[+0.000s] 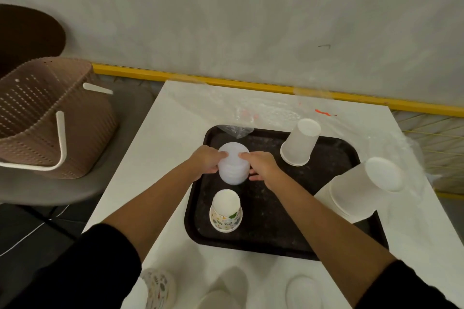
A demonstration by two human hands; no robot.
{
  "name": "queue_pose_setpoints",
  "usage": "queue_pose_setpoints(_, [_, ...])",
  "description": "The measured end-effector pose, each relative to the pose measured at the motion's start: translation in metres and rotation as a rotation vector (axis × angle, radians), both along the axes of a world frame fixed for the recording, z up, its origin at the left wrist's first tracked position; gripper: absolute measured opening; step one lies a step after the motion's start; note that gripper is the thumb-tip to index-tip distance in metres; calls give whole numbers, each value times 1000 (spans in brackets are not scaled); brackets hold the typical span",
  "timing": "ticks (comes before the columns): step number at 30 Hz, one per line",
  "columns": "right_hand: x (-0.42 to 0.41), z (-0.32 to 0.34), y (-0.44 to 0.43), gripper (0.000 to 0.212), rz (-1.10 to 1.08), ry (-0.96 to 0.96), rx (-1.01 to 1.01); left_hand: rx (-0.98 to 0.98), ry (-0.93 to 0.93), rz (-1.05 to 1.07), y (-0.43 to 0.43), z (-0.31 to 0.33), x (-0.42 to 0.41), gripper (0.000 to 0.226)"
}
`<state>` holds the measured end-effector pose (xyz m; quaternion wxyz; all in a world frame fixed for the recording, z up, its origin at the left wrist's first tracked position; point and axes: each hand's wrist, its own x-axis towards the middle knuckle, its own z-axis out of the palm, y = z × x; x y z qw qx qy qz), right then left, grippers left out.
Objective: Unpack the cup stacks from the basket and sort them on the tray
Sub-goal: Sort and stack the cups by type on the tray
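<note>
A black tray [273, 228] lies on the white table. At its far left stands an upside-down stack of white plastic cups [233, 163]. My left hand [204, 159] grips its left side and my right hand [261, 165] grips its right side. Nearer to me on the tray is an upside-down patterned paper cup [226, 211]. A white paper cup [300, 142] stands upside down at the tray's far right. A bigger stack of white cups [364, 188] leans at the tray's right edge. The brown basket [47, 118] sits on a chair at left.
Crumpled clear plastic wrap [266, 110] lies on the table behind the tray and along its right side. At the table's near edge are a patterned cup stack [158, 288] and blurred white cup stacks [228, 286], [302, 291]. A wall with a yellow strip runs behind.
</note>
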<state>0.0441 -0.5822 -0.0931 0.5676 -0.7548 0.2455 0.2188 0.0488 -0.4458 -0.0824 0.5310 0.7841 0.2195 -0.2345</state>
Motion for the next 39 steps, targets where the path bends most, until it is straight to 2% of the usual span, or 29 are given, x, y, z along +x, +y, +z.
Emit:
queue_pose_setpoints(8, [-28,20,-18,54,12,-40,-13,71,-43,-9,4,31,-24,48])
queue_pose_setpoints(19, [-113,51,-69,41,144,-79,31,24,-206,-56,-23,92,-101,39])
queue_pose_setpoints(24, [-149,45,-96,35,215,-56,-27,29,-245,-81,-64,105,-131,36])
queue_pose_setpoints(28, [-173,27,-117,31,233,1,-51,62,-234,-113,-102,93,-160,32])
queue_pose_setpoints(31, [-186,10,-132,31,247,38,-60,81,-159,-155,-123,71,-183,31])
queue_pose_setpoints(35, [-202,-10,-141,31,300,28,-147,106,-24,-148,-138,32,-208,13])
queue_pose_setpoints(39, [-217,-26,-142,31,338,2,-258,215,95,-149,-139,-4,-231,22])
